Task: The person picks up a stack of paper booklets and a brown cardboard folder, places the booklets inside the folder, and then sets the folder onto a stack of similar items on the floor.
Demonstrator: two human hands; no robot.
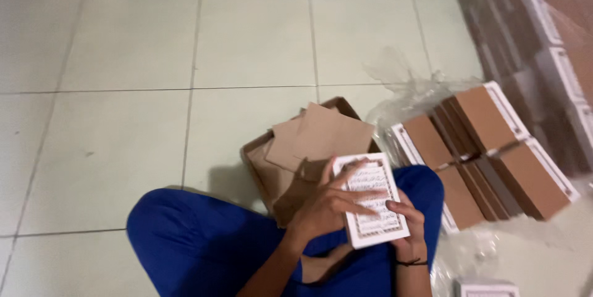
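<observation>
— Where's the booklet (370,201)?
— In my lap: my right hand (409,229) is clamped on its lower edge, my left hand (333,204) spread flat across the page.
— Beyond the fingers?
— Cardboard box (278,167) of brown sheets (324,133).

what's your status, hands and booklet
Left hand flat on white booklet. Right hand grips its lower edge. Cardboard box just beyond.

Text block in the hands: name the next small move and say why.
Probably reach the left hand to the brown boards in the box. The right hand already supports the text block from beneath, which shows bare printed pages, while the stacked books alongside have brown covers.
</observation>
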